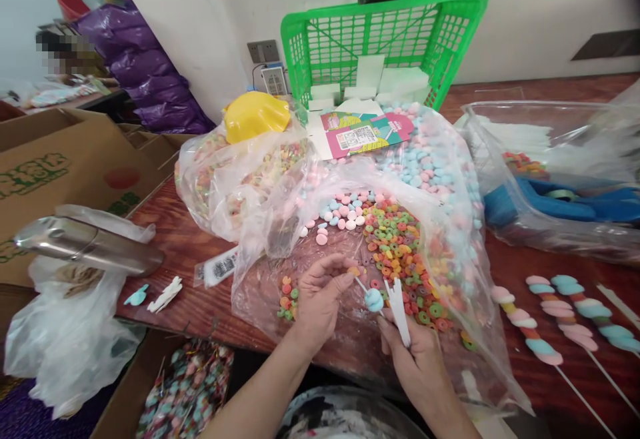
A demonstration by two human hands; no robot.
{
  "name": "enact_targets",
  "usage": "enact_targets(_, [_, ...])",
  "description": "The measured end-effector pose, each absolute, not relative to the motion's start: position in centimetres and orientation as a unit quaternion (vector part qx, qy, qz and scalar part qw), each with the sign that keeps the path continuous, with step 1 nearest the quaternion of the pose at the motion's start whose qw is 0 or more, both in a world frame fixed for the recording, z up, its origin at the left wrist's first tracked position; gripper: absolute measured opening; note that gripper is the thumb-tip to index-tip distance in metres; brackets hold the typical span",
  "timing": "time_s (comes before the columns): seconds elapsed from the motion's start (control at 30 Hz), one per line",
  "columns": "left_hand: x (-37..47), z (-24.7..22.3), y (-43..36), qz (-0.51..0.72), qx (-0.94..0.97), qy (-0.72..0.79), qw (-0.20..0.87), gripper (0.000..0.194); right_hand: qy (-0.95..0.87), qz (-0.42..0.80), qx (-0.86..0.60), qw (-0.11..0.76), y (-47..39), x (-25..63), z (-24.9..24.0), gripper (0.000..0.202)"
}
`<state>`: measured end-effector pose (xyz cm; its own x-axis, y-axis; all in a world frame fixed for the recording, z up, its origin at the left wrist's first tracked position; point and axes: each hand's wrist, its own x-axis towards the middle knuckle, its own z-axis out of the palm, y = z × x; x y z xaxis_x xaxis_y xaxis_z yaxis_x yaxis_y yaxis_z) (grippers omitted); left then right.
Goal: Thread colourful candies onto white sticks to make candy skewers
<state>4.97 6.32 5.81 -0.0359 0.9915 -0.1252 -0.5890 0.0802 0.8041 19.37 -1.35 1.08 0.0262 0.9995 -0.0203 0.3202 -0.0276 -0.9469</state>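
Note:
Between my hands a thin white stick runs through a blue candy. My left hand pinches a small orange gummy ring at the stick's upper end. My right hand grips the lower end of that stick and also holds a bundle of white sticks. Behind and right of the hands, a pile of colorful gummy rings lies on clear plastic. Pink and blue candies are spread just beyond them. A small group of rings lies left of my left hand.
Finished candy skewers lie at the right. A green crate stands at the back, a plastic bin at the right. On the left are a steel flask and a cardboard box. A person is far left.

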Motion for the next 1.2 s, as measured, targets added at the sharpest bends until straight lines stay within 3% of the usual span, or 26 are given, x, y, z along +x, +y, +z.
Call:
enact_targets(0.27, [4.3,5.1,6.3,0.631,0.276,0.373,0.622,0.028,-0.59,0.405,-0.578,0.392,-1.2,18.9,0.8,0.031])
enact_targets(0.43, [3.2,4.5,5.6,0.577,0.562,0.386,0.449,0.015,-0.583,0.393,-0.59,0.397,-1.2,18.9,0.7,0.036])
enact_targets(0.53, [3.2,4.0,4.8,0.539,0.639,0.381,0.395,0.026,-0.553,0.405,-0.597,0.416,-1.3,18.6,0.3,0.04])
enact_targets(0.67, [3.6,4.0,5.5,0.57,0.543,0.369,0.495,0.066,-0.54,0.418,-0.587,0.435,-0.7,18.1,0.1,0.041])
enact_targets(0.73, [2.8,4.7,7.5,0.553,0.518,0.389,0.524,0.073,-0.536,0.411,-0.584,0.451,-0.2,18.1,0.4,0.042])
enact_targets(0.8, [1.3,5.3,10.3,0.512,0.574,0.441,0.462,0.054,-0.529,0.405,-0.583,0.466,0.3,18.3,0.7,0.042])
enact_targets(0.9, [-0.9,5.3,14.1,0.316,0.774,0.503,0.22,0.023,-0.517,0.413,-0.581,0.474,0.5,19.0,0.7,0.041])
enact_targets(0.97, [-1.7,4.8,15.4,0.225,0.831,0.491,0.129,0.018,-0.521,0.423,-0.578,0.464,0.4,19.3,0.4,0.039])
enact_targets(1.2, [-1.0,2.2,14.5,0.219,0.865,0.434,0.121,0.022,-0.545,0.393,-0.576,0.466,0.1,19.2,0.8,0.041])
